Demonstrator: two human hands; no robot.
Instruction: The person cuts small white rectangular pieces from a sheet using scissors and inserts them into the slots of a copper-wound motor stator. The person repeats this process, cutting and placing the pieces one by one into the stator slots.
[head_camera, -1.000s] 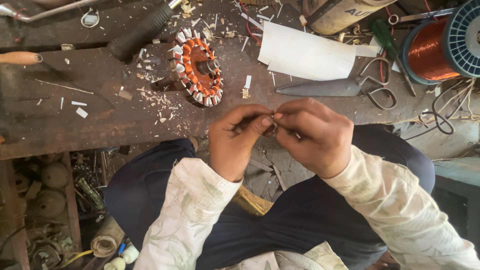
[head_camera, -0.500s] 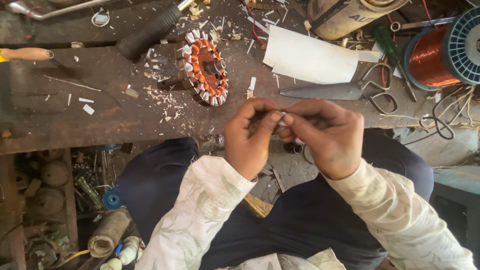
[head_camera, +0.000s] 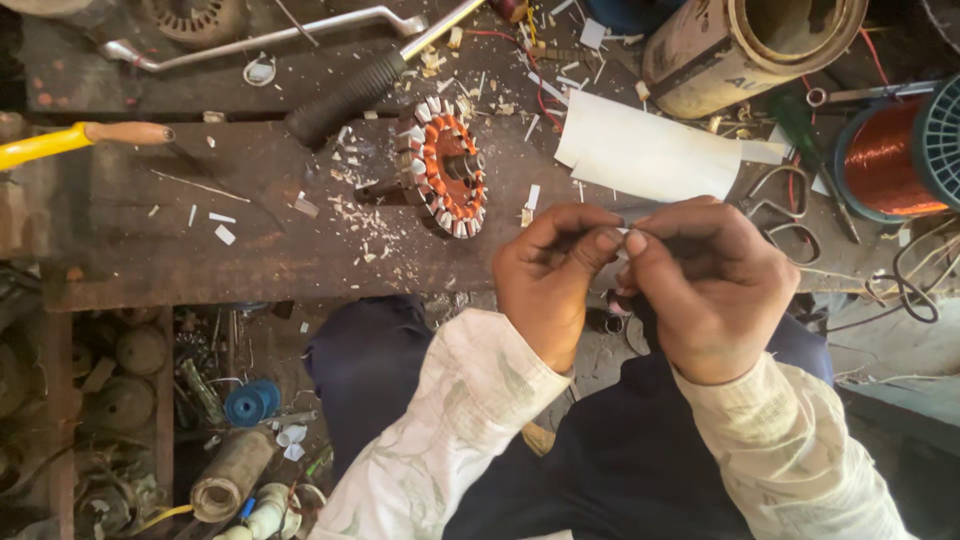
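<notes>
My left hand (head_camera: 552, 275) and my right hand (head_camera: 712, 285) meet fingertip to fingertip above my lap, both pinching a small white strip (head_camera: 622, 238) that is mostly hidden by the fingers. On the dark wooden bench (head_camera: 250, 250) beyond them lies a round stator (head_camera: 445, 166) with orange copper windings and white slot liners. A white paper sheet (head_camera: 645, 152) lies just past my right hand, with scissors (head_camera: 775, 205) partly behind it.
A copper wire spool (head_camera: 895, 158) sits at the right; a cardboard tube (head_camera: 745, 45) at the top. A black-handled tool (head_camera: 350, 92), a long wrench (head_camera: 250, 42) and a yellow-handled tool (head_camera: 70, 142) lie on the bench. White scraps litter it. Rusty parts fill the floor left.
The view has shifted slightly, so the bench items sit lower and more to the right. Both hands stay together, working the small strip between the fingertips.
</notes>
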